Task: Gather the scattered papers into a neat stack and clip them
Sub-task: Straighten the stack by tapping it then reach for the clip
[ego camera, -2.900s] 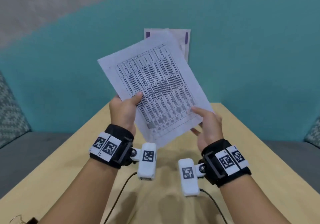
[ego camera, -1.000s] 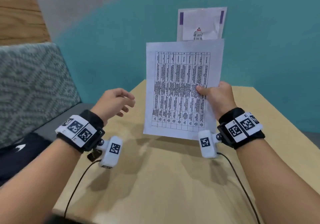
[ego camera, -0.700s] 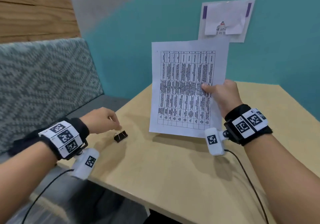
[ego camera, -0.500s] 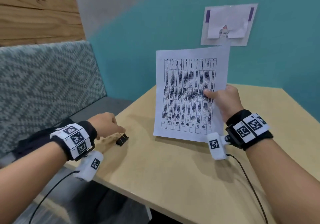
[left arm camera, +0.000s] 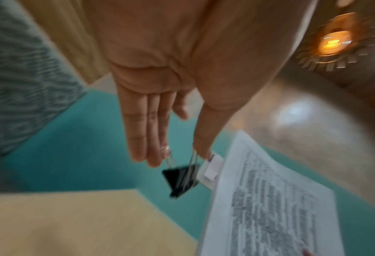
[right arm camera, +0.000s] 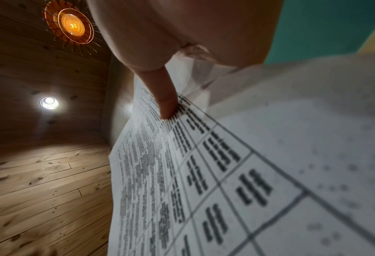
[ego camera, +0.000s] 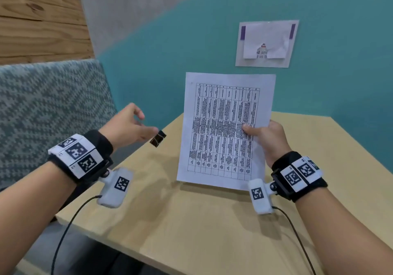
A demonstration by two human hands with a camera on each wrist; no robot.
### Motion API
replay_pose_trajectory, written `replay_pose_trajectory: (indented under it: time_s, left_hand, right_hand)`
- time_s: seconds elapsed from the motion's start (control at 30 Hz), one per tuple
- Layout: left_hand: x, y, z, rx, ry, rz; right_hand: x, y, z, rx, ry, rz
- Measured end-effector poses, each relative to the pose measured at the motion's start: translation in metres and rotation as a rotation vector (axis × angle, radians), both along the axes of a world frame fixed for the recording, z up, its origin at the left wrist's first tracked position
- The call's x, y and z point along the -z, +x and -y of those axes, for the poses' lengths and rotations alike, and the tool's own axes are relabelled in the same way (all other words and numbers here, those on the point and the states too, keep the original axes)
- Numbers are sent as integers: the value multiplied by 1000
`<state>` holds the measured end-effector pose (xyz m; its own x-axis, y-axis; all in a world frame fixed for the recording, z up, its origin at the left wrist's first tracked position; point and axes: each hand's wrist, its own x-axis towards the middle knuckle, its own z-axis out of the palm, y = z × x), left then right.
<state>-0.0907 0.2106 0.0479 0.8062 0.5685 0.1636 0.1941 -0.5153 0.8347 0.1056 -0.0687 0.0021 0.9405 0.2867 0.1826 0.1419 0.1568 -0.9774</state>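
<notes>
My right hand (ego camera: pixel 264 133) grips a stack of white papers (ego camera: pixel 225 130) printed with a table and holds it upright, its lower edge resting on the wooden table (ego camera: pixel 191 221). The thumb (right arm camera: pixel 165 102) presses on the front sheet of the papers (right arm camera: pixel 226 173). My left hand (ego camera: pixel 129 125) is raised above the table's left corner, left of the papers, and pinches the wire handles of a black binder clip (ego camera: pixel 157 139). In the left wrist view the binder clip (left arm camera: pixel 181 180) hangs from the fingertips of the left hand (left arm camera: pixel 177 152), just short of the papers (left arm camera: pixel 269 207).
A teal wall (ego camera: pixel 170 61) stands behind the table, with a laminated notice (ego camera: pixel 266 43) fixed to it. A grey patterned sofa back (ego camera: pixel 46 104) lies to the left. Cables run from both wrist cameras across the table's near part.
My left hand let go of the papers, reached to the table's left edge, pinched the binder clip and lifted it toward the papers. The right hand has kept the stack upright.
</notes>
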Motion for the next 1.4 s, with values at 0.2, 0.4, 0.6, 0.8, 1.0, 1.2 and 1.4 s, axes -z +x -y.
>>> replay_pose_trajectory:
  time_s: [0.2, 0.4, 0.6, 0.8, 1.0, 1.2, 1.4]
  left_hand:
    - [-66, 3, 54, 98, 492, 523]
    - [-90, 12, 78, 278, 846, 720]
    - [-90, 20, 75, 299, 1029, 731]
    - [-98, 22, 67, 319, 1106, 718]
    - [-108, 25, 65, 367, 1025, 662]
    - [-123, 28, 66, 469, 869, 568]
    - [-125, 37, 67, 483, 700, 413]
  right_hand:
    - [-2, -8, 2, -25, 2, 141]
    - [-3, -21, 1, -51, -38, 346]
    - [-4, -22, 0, -43, -35, 422]
    - [-2, -24, 0, -74, -21, 469]
    - [-3, -23, 0, -112, -19, 491]
    - [-4, -23, 2, -131, -18, 510]
    - [-3, -21, 3, -130, 1, 453]
